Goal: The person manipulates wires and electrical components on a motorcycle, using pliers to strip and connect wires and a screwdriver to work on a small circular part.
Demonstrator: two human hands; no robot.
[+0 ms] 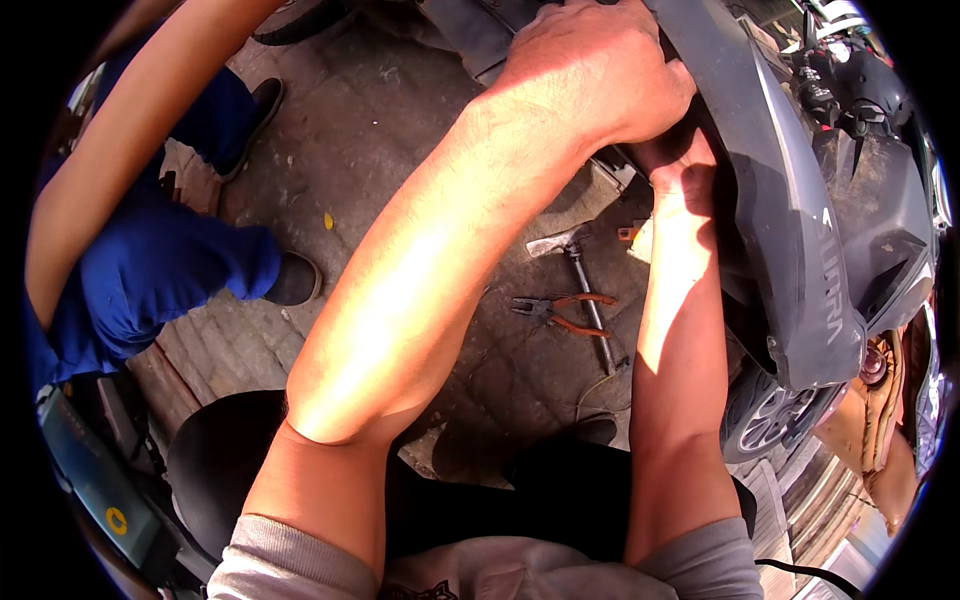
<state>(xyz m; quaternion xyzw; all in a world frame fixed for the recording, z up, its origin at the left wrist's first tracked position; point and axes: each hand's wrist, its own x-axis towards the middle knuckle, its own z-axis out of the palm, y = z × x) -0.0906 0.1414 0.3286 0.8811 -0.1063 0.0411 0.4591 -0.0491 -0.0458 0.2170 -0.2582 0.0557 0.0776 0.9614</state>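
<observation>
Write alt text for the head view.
The left hand and right hand are close together beside a curved dark grey vehicle panel. A metal hammer and orange-handled pliers lie on the brown floor; another person's blue trousers show at left.

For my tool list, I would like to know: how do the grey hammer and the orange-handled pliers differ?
The long grey hammer has one straight shaft; the shorter orange-handled pliers have two spread handles. The hammer lies lengthwise, head at the far end; the pliers lie crosswise, nose pointing left. Both lie on the ground, crossing.

Head-worn fisheye, downward over hands (595, 75) (684, 160)
</observation>
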